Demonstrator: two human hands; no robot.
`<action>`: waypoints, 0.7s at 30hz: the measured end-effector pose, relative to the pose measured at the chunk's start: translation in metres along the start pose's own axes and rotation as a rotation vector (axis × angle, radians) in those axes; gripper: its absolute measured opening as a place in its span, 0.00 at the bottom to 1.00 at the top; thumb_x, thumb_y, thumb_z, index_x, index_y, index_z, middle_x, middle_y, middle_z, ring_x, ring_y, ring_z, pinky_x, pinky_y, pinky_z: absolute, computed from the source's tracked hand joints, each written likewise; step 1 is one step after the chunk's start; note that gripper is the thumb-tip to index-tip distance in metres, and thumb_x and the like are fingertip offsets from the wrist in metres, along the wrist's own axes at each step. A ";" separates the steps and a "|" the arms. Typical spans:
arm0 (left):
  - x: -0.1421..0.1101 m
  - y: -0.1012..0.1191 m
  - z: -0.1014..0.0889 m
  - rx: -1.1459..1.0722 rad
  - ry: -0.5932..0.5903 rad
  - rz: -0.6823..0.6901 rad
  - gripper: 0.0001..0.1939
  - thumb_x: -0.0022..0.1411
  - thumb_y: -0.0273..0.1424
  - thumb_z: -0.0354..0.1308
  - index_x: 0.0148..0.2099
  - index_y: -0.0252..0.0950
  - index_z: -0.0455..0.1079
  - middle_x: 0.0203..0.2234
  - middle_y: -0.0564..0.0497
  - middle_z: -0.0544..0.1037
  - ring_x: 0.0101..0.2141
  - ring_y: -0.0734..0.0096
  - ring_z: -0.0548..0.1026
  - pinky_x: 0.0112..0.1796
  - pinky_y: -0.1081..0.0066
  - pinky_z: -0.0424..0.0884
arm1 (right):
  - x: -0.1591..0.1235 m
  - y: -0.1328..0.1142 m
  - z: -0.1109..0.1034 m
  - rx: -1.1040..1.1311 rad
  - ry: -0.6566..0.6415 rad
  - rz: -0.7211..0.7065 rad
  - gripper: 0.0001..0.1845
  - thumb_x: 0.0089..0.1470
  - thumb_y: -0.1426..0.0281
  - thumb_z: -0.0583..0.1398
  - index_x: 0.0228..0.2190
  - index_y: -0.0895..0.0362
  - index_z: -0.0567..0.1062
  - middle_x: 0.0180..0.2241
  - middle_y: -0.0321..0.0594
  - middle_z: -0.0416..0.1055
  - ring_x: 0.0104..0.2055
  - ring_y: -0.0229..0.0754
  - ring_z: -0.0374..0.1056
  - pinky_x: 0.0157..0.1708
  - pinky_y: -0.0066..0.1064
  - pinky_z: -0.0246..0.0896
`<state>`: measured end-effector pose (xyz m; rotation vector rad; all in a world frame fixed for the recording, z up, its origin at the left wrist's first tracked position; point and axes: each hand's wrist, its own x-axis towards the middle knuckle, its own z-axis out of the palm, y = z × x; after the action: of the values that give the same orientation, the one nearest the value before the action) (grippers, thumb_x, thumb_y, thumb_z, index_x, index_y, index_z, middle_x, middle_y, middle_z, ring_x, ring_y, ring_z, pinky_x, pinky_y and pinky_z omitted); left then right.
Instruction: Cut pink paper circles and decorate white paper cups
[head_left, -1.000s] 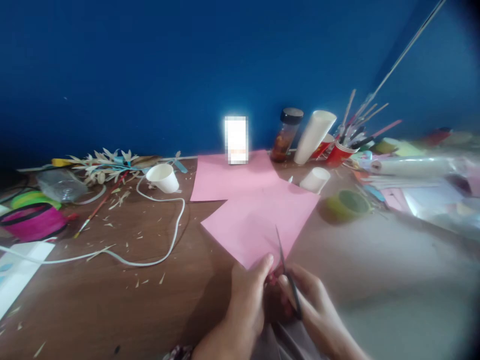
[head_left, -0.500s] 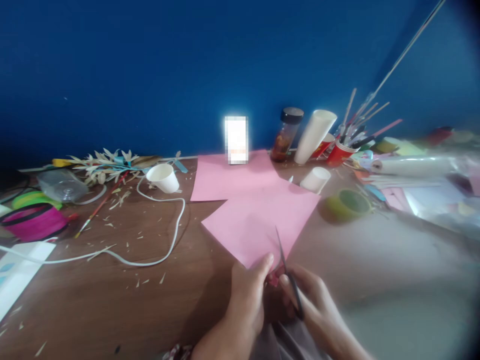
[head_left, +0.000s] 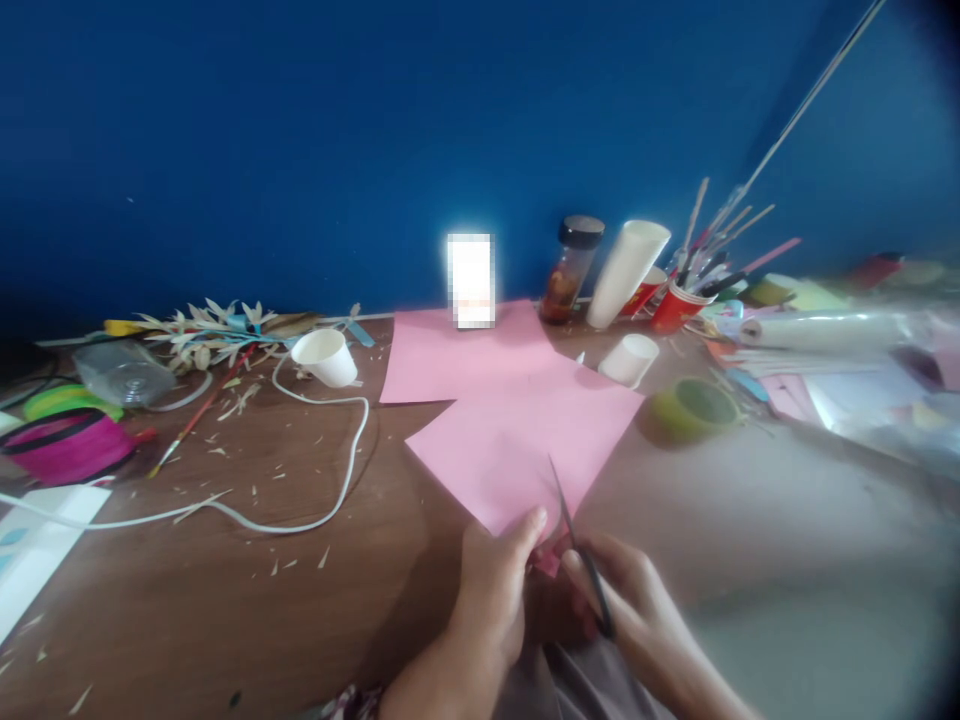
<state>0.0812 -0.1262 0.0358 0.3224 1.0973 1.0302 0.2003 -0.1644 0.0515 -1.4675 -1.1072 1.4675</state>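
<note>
A sheet of pink paper [head_left: 525, 440] lies at an angle in front of me, its near corner in my left hand [head_left: 499, 575], thumb on top and the other fingers hidden underneath. My right hand [head_left: 619, 585] is closed round the dark handles of a pair of scissors [head_left: 568, 525]. The scissors point away from me, and their blade lies over the paper's near right edge. A small pink flap hangs at the corner between my two hands. Beneath the far part of this sheet lies a second pink sheet [head_left: 450, 360].
Behind stand a bright pixelated rectangle [head_left: 471, 280], a dark-lidded jar [head_left: 571, 270] and a tall white cup [head_left: 628, 272]. Red cups with brushes [head_left: 679, 305], a small white cup [head_left: 631, 360] and a green tape roll [head_left: 694, 408] are rightward. A white cable [head_left: 352, 460] winds leftward.
The scissors and my right hand have shifted very slightly, and the small pink flap between my hands shows a little more. My left hand keeps its hold on the paper.
</note>
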 end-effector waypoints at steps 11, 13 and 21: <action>-0.007 0.007 0.009 0.009 -0.010 -0.107 0.13 0.46 0.35 0.66 0.28 0.31 0.68 0.15 0.52 0.70 0.14 0.66 0.69 0.16 0.66 0.68 | 0.003 -0.001 0.003 0.031 0.000 0.004 0.17 0.52 0.59 0.62 0.32 0.61 0.72 0.20 0.33 0.65 0.20 0.34 0.60 0.20 0.23 0.55; -0.007 0.005 0.009 0.000 -0.023 -0.137 0.13 0.48 0.35 0.64 0.28 0.30 0.68 0.14 0.52 0.69 0.13 0.66 0.68 0.15 0.65 0.68 | 0.003 -0.002 0.003 0.034 -0.006 -0.007 0.17 0.52 0.59 0.62 0.32 0.61 0.72 0.20 0.33 0.66 0.21 0.34 0.61 0.21 0.24 0.56; -0.009 0.005 0.007 -0.054 -0.055 -0.085 0.10 0.51 0.32 0.63 0.31 0.30 0.68 0.17 0.51 0.71 0.15 0.66 0.71 0.17 0.66 0.69 | 0.001 -0.004 0.002 0.045 0.006 0.009 0.18 0.52 0.56 0.62 0.30 0.61 0.72 0.19 0.33 0.65 0.20 0.34 0.59 0.20 0.24 0.54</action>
<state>0.0840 -0.1287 0.0478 0.2569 1.0232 0.9680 0.1979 -0.1624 0.0551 -1.4467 -1.0584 1.4846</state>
